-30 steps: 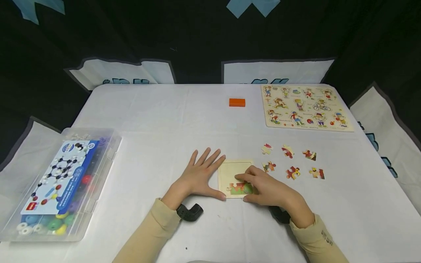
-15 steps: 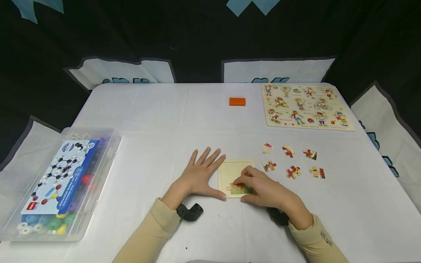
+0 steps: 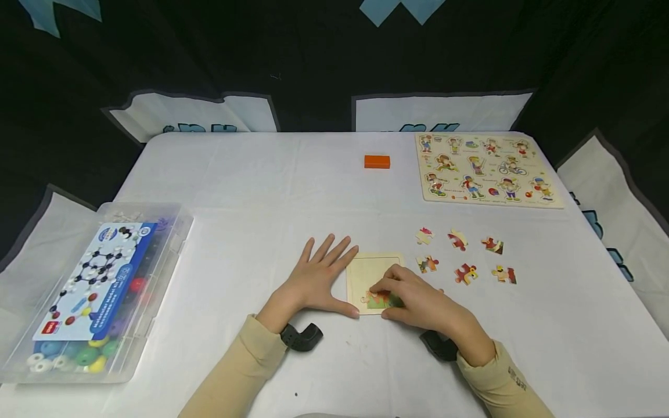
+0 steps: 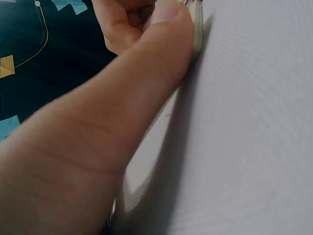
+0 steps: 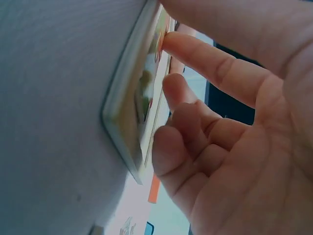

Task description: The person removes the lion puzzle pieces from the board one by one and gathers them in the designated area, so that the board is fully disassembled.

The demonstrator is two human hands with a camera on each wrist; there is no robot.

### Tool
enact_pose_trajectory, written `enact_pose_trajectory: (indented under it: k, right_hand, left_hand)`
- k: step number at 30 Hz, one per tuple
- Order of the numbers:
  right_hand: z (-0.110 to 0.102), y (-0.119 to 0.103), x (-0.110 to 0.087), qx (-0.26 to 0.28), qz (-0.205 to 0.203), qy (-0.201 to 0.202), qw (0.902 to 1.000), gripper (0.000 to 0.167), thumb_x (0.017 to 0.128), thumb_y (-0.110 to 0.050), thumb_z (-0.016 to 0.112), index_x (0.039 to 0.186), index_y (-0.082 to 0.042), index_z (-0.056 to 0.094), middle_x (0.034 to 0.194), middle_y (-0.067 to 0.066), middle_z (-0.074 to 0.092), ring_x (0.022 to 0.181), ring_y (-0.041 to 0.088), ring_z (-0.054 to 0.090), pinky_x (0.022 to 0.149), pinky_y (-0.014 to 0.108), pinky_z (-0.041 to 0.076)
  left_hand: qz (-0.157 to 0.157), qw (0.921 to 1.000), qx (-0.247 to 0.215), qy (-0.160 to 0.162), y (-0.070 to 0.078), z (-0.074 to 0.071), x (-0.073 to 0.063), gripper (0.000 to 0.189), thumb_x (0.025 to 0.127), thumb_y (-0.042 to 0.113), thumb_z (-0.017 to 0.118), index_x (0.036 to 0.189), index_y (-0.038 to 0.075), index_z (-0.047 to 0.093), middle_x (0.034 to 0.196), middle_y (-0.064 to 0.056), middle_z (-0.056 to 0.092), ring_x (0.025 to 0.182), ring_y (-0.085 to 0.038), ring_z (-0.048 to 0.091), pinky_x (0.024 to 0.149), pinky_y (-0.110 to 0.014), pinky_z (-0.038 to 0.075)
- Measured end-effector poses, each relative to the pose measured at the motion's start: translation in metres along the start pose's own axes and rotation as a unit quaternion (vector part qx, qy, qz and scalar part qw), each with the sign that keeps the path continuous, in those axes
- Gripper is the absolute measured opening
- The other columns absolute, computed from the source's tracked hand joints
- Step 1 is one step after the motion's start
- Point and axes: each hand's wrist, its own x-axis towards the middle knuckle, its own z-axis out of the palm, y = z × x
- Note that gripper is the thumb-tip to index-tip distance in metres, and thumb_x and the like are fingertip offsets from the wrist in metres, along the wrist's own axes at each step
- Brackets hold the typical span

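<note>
The small puzzle tray lies near the front edge of the white surface. The left hand lies flat, fingers spread, its thumb against the tray's left edge. The right hand, its grip curled, presses a green puzzle piece into the tray's bottom corner and hides much of it. Six loose pieces lie just right, with bare cloth all around.

- A table covered in white cloth fills the view.
- Black drapes hang behind it, with pale blue tape pieces stuck on.
- 2 white panels lean at the table's far edge.
</note>
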Motion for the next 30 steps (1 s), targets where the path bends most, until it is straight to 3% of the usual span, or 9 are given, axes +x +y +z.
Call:
enact_pose_trajectory:
  k: [8,15,22,30]
  right_hand:
    - [0.0003,0.0014,0.0002,0.007,0.003,-0.005,1.0000,0.035,0.076,-0.017,0.074,0.108,-0.011,0.062,0.097,-0.004,0.047,0.085,0.011,0.045,0.076,0.029,0.042]
    - [0.0016,-0.0001,0.0013,0.045,-0.003,-0.013,0.9989,0.020,0.078,-0.009,0.071,0.094,-0.013,0.060,0.096,-0.005,0.045,0.087,0.010,0.045,0.077,0.028,0.042]
    - [0.0034,0.0012,0.0016,0.033,-0.008,-0.019,0.9993,0.046,0.079,-0.009,0.069,0.123,-0.009,0.055,0.102,-0.002,0.045,0.087,0.010,0.043,0.077,0.029,0.041]
    - [0.0034,0.0025,0.0023,0.041,-0.020,-0.012,0.9989,0.043,0.077,-0.007,0.070,0.118,-0.012,0.058,0.099,-0.002,0.046,0.086,0.011,0.043,0.075,0.029,0.041]
  left_hand:
    - [-0.002,1.0000,0.000,-0.005,0.0009,-0.0007,0.0001,0.118,0.055,0.089,0.043,0.147,0.024,0.009,0.151,0.001,0.001,0.137,-0.024,-0.005,0.104,-0.052,-0.005]
    - [-0.003,1.0000,0.000,-0.006,0.0006,-0.0004,0.0003,0.118,0.055,0.089,0.043,0.147,0.024,0.008,0.151,0.002,0.000,0.136,-0.024,-0.005,0.104,-0.052,-0.005]
    - [0.000,1.0000,0.001,-0.004,0.0001,0.0000,0.0004,0.118,0.055,0.089,0.043,0.147,0.024,0.008,0.151,0.001,0.000,0.136,-0.025,-0.005,0.104,-0.052,-0.005]
    - [-0.001,1.0000,0.004,-0.004,-0.0005,0.0011,0.0009,0.118,0.055,0.089,0.042,0.147,0.024,0.007,0.151,0.002,-0.001,0.136,-0.024,-0.006,0.104,-0.052,-0.006]
